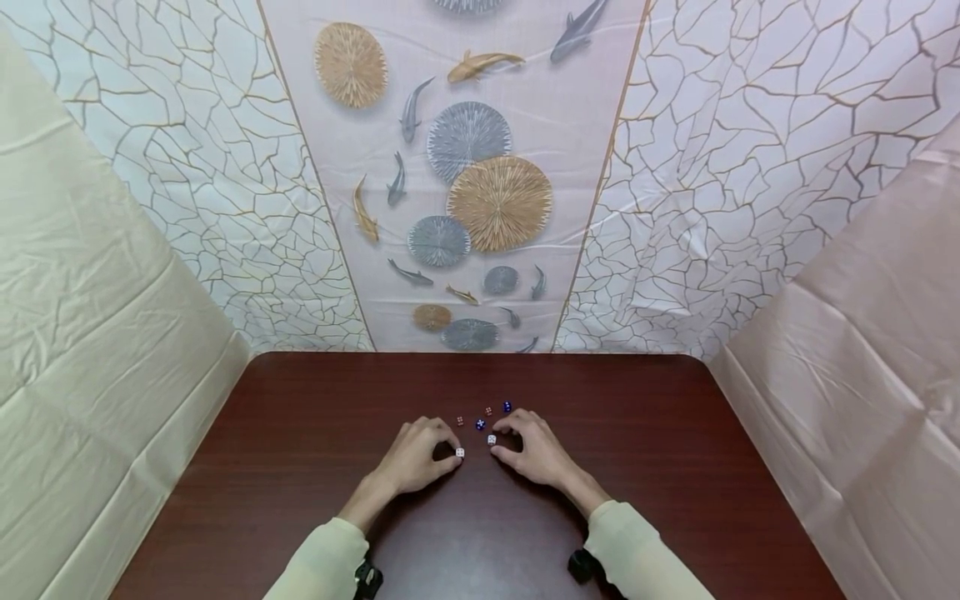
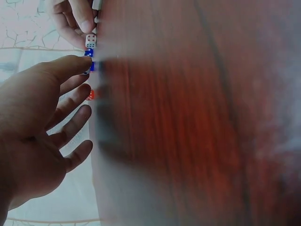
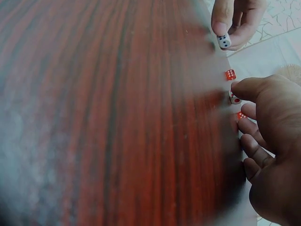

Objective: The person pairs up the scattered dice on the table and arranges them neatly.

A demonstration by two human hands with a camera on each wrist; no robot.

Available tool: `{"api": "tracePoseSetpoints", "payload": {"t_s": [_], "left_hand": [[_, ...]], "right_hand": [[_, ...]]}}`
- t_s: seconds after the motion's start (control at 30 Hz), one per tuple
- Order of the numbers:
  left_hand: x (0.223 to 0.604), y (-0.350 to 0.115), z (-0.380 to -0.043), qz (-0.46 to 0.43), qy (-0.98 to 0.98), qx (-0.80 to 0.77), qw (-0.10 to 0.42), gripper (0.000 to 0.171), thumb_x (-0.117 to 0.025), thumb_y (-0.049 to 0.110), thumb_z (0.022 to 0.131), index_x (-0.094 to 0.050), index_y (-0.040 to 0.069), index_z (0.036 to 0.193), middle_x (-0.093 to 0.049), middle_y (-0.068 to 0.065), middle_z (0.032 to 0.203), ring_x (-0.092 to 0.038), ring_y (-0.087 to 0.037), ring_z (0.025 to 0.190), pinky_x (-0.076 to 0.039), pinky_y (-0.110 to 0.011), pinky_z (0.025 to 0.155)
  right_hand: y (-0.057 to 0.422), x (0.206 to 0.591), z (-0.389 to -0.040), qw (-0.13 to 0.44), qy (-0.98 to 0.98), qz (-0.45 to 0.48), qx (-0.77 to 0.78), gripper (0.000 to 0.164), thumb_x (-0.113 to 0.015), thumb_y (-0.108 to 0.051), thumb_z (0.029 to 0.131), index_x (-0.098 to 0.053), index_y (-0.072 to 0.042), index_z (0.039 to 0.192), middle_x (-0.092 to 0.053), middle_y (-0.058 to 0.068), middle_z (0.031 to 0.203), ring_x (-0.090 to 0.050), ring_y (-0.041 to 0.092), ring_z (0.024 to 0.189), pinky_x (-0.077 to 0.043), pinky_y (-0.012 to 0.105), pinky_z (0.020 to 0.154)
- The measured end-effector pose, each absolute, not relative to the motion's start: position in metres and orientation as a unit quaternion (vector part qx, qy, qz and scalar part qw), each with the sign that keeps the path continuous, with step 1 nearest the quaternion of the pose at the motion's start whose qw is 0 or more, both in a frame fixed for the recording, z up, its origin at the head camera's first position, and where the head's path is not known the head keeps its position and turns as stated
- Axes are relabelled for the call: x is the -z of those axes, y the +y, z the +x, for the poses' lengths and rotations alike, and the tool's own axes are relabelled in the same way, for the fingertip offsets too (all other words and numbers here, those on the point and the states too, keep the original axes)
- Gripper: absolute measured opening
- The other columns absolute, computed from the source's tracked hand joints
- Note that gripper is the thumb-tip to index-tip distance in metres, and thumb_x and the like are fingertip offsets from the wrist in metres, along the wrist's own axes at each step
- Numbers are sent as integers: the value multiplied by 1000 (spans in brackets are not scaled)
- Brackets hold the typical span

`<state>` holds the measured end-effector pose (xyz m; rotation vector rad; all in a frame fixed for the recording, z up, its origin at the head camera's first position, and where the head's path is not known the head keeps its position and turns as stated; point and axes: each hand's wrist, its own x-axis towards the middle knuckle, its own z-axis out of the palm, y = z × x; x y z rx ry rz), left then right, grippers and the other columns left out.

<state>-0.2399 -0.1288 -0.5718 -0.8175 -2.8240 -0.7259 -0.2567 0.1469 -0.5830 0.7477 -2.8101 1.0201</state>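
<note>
Near the table's middle, my left hand [image 1: 417,454] pinches a white die [image 1: 460,452] between thumb and forefinger. Dark pips show on that white die [image 3: 224,41] in the right wrist view. To its right, my right hand [image 1: 534,448] holds a second white die [image 1: 491,439] between thumb and forefinger tips; red pips mark this white die [image 2: 91,40] in the left wrist view. Just beyond the fingertips lie a red die [image 1: 460,421], a blue die [image 1: 480,424], another red die [image 1: 488,411] and another blue die [image 1: 507,406] beside the right forefinger.
Both hands work over a dark reddish wooden table [image 1: 315,417] with rounded far corners. Behind it hangs a patterned cloth [image 1: 465,275] with fish and round motifs. Pale fabric walls [image 1: 97,317] slope along both sides.
</note>
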Motion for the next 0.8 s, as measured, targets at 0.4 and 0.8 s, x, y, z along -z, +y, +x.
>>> {"api": "tracePoseSetpoints", "payload": {"t_s": [0.4,0.8], "left_hand": [[564,-125,-223,-289,-927,233,50,9,-88,31,99,-86,23,103,-81,5,111,-75,-20,108,-56,-53,99],[567,-121,-202,-305,-917,254,35,11,-90,31,97,-86,23,103,-81,8,109,-75,-14,107,-58,-50,97]], "right_hand": [[146,583,-256,28,-911,237,-336,29,-88,-24,99,-81,-14,126,-72,-3,113,-61,15,105,-51,38,95],[144,586,-257,31,-914,226,-337,26,-89,-23,99,-81,-16,123,-70,-5,111,-60,14,104,-48,41,98]]}}
